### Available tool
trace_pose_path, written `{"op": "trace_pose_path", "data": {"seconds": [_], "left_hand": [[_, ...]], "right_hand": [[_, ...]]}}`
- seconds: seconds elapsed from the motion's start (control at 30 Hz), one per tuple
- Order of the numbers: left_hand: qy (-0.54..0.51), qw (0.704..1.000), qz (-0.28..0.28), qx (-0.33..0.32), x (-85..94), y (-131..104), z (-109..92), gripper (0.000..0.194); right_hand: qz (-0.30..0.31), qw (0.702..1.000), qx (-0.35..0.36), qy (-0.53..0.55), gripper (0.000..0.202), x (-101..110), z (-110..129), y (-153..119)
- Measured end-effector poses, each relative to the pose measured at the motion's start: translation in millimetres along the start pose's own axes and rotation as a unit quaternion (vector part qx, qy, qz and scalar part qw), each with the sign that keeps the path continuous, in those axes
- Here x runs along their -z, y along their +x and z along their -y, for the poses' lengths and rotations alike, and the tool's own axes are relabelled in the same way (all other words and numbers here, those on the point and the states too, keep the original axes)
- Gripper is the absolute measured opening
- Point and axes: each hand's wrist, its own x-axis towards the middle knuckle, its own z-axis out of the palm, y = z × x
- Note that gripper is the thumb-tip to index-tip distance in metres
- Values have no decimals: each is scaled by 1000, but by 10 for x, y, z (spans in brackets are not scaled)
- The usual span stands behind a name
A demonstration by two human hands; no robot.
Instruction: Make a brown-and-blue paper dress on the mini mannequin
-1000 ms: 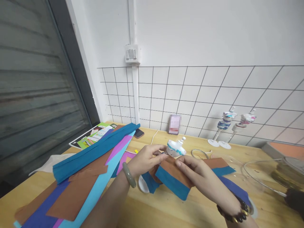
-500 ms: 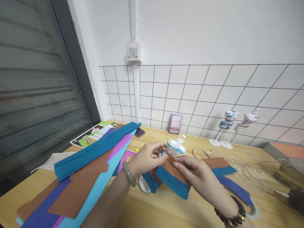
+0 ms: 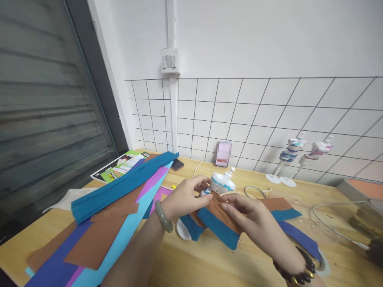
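- Since a second ago the view has shifted slightly, carrying the wall switch (image 3: 170, 62) up and to the right in frame, while both hands stay on the work and more of the figure's lower body shows beside the left thumb.
- The brown-and-teal cloth (image 3: 217, 213) hangs at the front of a small white mannequin (image 3: 223, 181), between the two hands above the wooden table (image 3: 179, 267).
- The left hand (image 3: 188, 197), jade-colored bangle (image 3: 164, 217) at the wrist, curls its fingers around the mannequin, thumb pressed near the cloth's edge.
- The right hand (image 3: 248, 211) pinches the cloth's upper part between thumb and forefinger; the other fingers are bent.
- At far right, a grey-rimmed box (image 3: 344, 185) shows an orange surface inside its edge, while a round, clear-looking vessel (image 3: 366, 225) has a yellowish-brown tint; its contents cannot be made out.
- Near the right forearm lie a second brown-and-teal piece (image 3: 281, 204) and a blue cloth (image 3: 301, 239).
- Fabric strips (image 3: 98, 239) overlap at left, beside printed leaflets (image 3: 122, 167) and a dark phone (image 3: 177, 164).
- Two dressed mannequins (image 3: 290, 154) stand on white discs near the wall.
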Motion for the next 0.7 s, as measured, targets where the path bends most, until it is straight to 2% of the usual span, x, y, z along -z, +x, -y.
{"op": "trace_pose_path", "data": {"seconds": [0.23,0.47,0.7], "left_hand": [[11,1000,-2,14,-15,-3,9,34],[22,1000,-2,9,-34,-2,-12,32],[27,1000,1,11,-36,-2,8,31]], "right_hand": [[-11,999,45,-8,22,-3,-22,15],[-33,989,120,-79,23,7,-80,14],[-31,988,134,-77,23,6,-94,17]]}}
